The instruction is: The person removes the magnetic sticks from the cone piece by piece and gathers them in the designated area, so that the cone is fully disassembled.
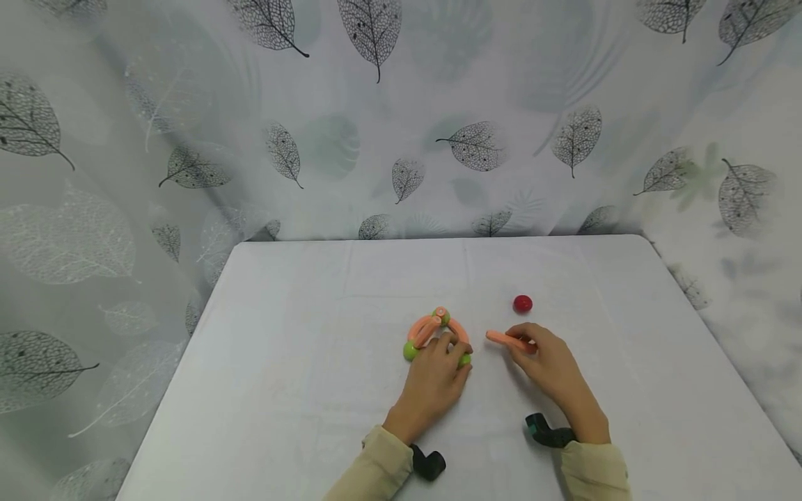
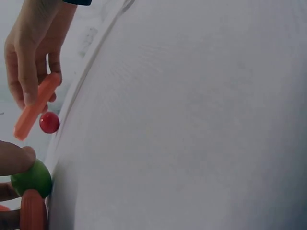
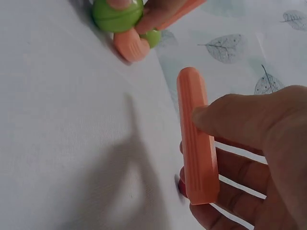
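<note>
Sleeves (image 1: 376, 466): toward near edge of table (image 1: 282, 348)
Left hand (image 1: 435, 376): grip pinching green ball (image 2: 36, 177) of frame (image 1: 427, 332), well in from side edges
Right hand (image 1: 551, 358): grip pinching orange stick (image 3: 196, 139), apart from frame
Orange stick: maybe being added; calls for lining one end up with a green ball

On my remote feed, the orange stick (image 3: 197, 167) looks like smooth plastic with low sheen (fine grooves run lengthwise along it). I see a seamed green ball (image 3: 115, 21) of smooth plastic, a glossier red ball (image 1: 523, 304), a table cover (image 1: 301, 327) of matt, creased cloth, and padded-looking fabric on the sleeve (image 1: 595, 472).
</note>
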### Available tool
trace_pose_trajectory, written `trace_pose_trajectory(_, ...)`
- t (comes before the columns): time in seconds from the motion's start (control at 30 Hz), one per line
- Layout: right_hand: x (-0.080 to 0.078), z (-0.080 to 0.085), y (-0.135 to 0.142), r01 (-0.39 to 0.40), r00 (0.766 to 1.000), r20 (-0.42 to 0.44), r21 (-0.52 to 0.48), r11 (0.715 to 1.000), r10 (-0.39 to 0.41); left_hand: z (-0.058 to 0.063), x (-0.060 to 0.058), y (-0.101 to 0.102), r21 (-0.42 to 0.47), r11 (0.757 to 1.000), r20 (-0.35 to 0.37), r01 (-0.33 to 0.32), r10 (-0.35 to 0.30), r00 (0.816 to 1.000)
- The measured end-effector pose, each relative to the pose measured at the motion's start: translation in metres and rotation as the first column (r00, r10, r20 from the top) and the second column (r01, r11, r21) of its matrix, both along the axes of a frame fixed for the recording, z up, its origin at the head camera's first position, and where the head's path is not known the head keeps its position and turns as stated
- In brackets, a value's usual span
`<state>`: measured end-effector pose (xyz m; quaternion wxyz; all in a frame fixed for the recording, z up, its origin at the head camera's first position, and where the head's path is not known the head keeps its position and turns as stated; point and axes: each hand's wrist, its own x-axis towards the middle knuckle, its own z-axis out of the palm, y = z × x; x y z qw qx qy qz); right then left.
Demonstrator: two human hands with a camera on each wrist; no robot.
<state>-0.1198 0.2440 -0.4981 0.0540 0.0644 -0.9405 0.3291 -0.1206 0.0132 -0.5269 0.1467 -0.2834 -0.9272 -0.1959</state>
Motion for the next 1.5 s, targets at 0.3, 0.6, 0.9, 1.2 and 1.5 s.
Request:
trace_pose_trajectory(0.3,-0.013,-0.006,0.007,0.017,1.0,0.019,0.013,1.0,-0.017,0.001,-0.006,-0.019,-0.051,0.99,0.015,0.129,-0.128,0.992)
trace_pose_trajectory(0.6,-0.019,-0.017,0.011,0.067,0.996,-0.062,-0.039,0.997,-0.069,0.006,-0.008,-0.033,-0.056,0.985,0.036,0.163,-0.161,0.986)
trace_pose_trajectory(0.9,-0.019,-0.03,0.015,0.131,0.984,-0.109,-0.069,0.989,-0.138,0.008,-0.009,-0.046,-0.07,0.986,0.024,0.153,-0.152,0.988)
trace_pose_trajectory(1.2,-0.018,-0.036,0.017,0.204,0.968,-0.135,-0.064,0.977,-0.211,0.008,-0.002,-0.051,-0.065,0.992,-0.029,0.109,-0.111,0.993)
trace_pose_trajectory(1.5,-0.015,-0.037,0.018,0.204,0.966,-0.147,-0.074,0.976,-0.213,0.005,0.001,-0.056,-0.062,0.995,-0.036,0.073,-0.075,0.997)
